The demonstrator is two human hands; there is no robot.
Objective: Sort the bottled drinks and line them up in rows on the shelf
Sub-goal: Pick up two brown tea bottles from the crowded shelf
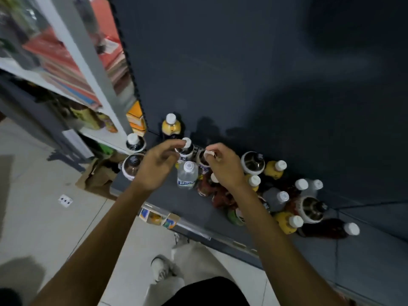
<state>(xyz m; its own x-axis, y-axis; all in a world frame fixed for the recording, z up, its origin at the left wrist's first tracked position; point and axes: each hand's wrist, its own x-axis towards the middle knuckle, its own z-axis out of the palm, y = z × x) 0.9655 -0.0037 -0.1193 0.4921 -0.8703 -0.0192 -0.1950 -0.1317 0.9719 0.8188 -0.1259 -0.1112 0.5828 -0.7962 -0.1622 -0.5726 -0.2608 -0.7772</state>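
- Bottled drinks stand unsorted in a loose cluster on the dark shelf (167, 202); the clear water bottle (187, 175) near the front edge serves as landmark.
- Just behind the water bottle, the left hand (157, 164) has fingertips at the white cap of a dark bottle (186, 149); a firm grasp cannot be confirmed.
- Just right of the water bottle, the right hand (223, 165) pinches the white cap of a second dark bottle (204, 161).
- Farther right, yellow, grey and red bottles are mixed; behind-left stands a yellow bottle (171, 127).
- Judgement: sorting is at an early step, no rows formed. The next move calls for lifting like bottles clear without toppling neighbours.
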